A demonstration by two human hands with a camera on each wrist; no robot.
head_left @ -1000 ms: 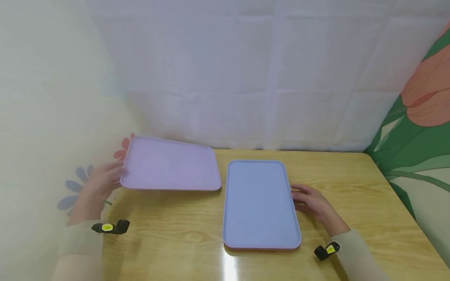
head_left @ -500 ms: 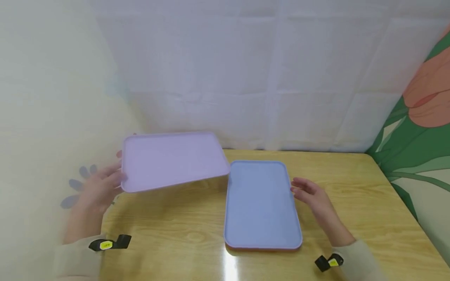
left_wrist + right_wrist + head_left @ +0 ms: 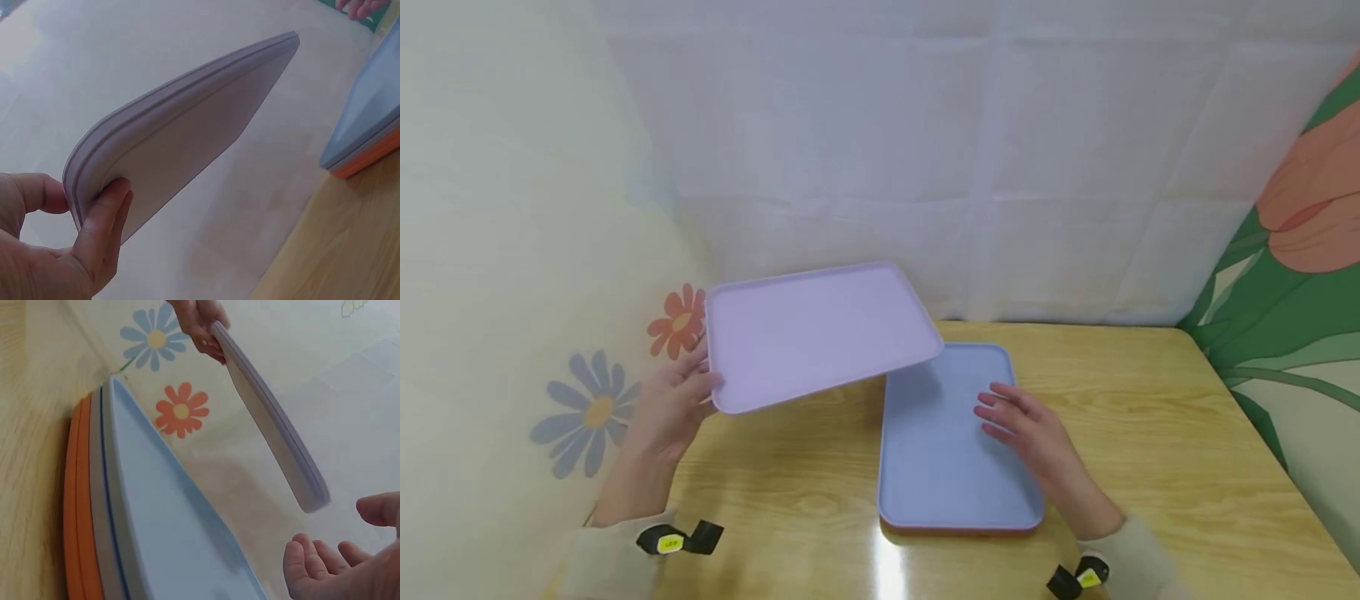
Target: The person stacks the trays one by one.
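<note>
My left hand (image 3: 664, 414) grips a light purple tray (image 3: 820, 333) by its left short end, thumb on one face and fingers on the other, as the left wrist view shows. This tray is raised and tilted, its near right corner overlapping the blue tray (image 3: 955, 467) in the head view. The blue tray lies at the top of a stack, with greyish layers and orange trays (image 3: 80, 506) beneath it. Above the right side of the stack is my right hand (image 3: 1033, 437), fingers spread and loosely bent, holding nothing. In the right wrist view its fingertips are near the purple tray's free end.
The stack stands on a wooden table (image 3: 1150, 400) in front of a white cloth backdrop (image 3: 880, 150). A wall with painted flowers (image 3: 598, 412) borders the left side, and a leafy mural (image 3: 1300, 333) the right.
The purple tray, in my left hand, has moved right and tilted, its right end rising and coming over the stack. My right hand has left the blue tray's right edge and moved inward above it.
</note>
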